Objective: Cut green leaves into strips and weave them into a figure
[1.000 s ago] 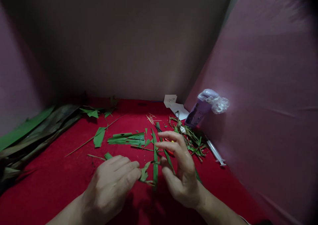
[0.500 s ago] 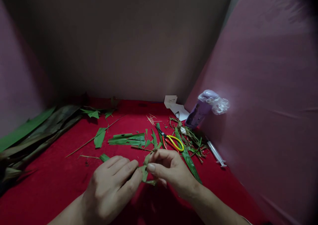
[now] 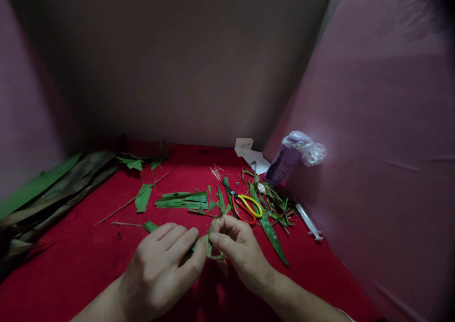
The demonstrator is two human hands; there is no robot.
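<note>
My left hand (image 3: 161, 265) is closed around a leafy bundle whose green end (image 3: 150, 226) and thin brown stem (image 3: 126, 224) stick out on its far side. Between the two hands shows a dull green, crumpled leaf piece (image 3: 208, 247). My right hand (image 3: 243, 253) pinches this leaf between thumb and fingers, close to the left thumb. Just beyond the right hand lie scissors (image 3: 246, 203) with one red and one yellow handle. A long green leaf strip (image 3: 272, 237) rests to their right. The palm side of the left hand is hidden.
Cut leaf strips (image 3: 183, 200) lie ahead on the red cloth (image 3: 71, 274), with toothpicks (image 3: 216, 172) behind. At right are leaf scraps (image 3: 279, 206), a syringe (image 3: 308, 221), a purple cup (image 3: 283, 163) with plastic wrap, and white paper (image 3: 258, 162). Large leaves (image 3: 60, 189) lie left.
My right hand came in from the right, fingers spread, and closed on the leaf at the left hand's fingertips. The scissors came into fuller view. The left hand stayed nearly in place.
</note>
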